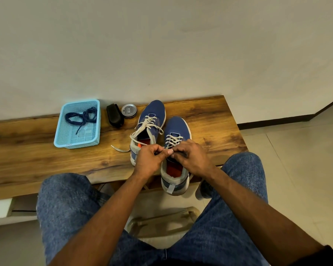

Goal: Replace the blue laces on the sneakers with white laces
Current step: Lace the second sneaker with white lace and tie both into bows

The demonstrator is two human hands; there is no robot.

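Two blue sneakers stand on a wooden bench [210, 120]. The left sneaker [152, 114] carries a white lace [142, 129] with loose ends trailing onto the wood. The right sneaker [178, 127] is also threaded with a white lace [173, 140]. Over its tongue my left hand [149, 160] and my right hand [192, 157] meet, fingers curled, each pinching that lace's ends. The lace ends themselves are hidden under my fingers. The blue laces [83, 117] lie coiled in a light blue basket [59, 135] at the left.
A black shoe brush [114, 115] and a round polish tin [129, 110] sit by the wall between basket and sneakers. The right sneaker's heel overhangs the bench's front edge. My denim-clad knees flank a stool [161, 223] below. Tiled floor lies right.
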